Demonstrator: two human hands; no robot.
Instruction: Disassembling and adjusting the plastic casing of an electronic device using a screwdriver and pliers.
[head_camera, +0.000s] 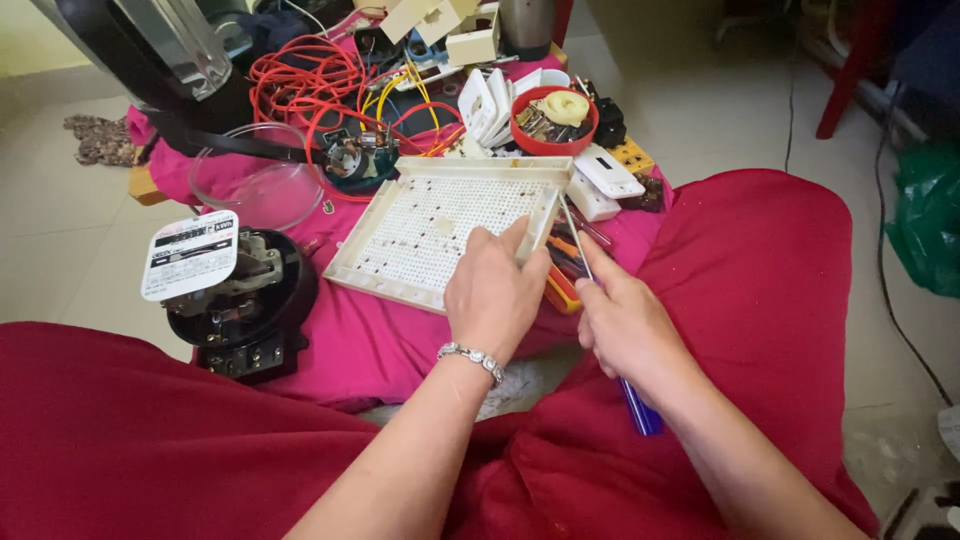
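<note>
Hands: the left hand (492, 292), a beaded bracelet (472, 357) at its wrist, rests fingers-down on the near right corner of a square white panel (430, 228) dotted with rows of small points, its fingertips curled over the rim. The right hand (628, 325) is closed around a screwdriver (598, 300); the blue handle juts out below the palm, and the thin shaft runs up along the panel's right edge.

Surface: the work lies on a pink cloth (360, 340) spread low over a pale tiled floor (60, 250), between the person's knees in dark red fabric.

Surroundings, left to right: a black round meter mechanism (240, 305) with a white label plate tilted over it, just left of the panel; a clear glass dome (255, 180) behind it; above that, a dark appliance base with a clear jug. A tangle of red wire (310, 80) lies behind the panel, with yellow wires and a small round part beside it. To the right are white switch plates, a red bowl (553, 122) holding small metal parts and a pale roll of tape, then white plastic blocks (608, 175) touching the panel's far right corner. Orange-handled tools lie half hidden under the hands. Far right, a green bag (925, 220) and a black cable on the floor.
</note>
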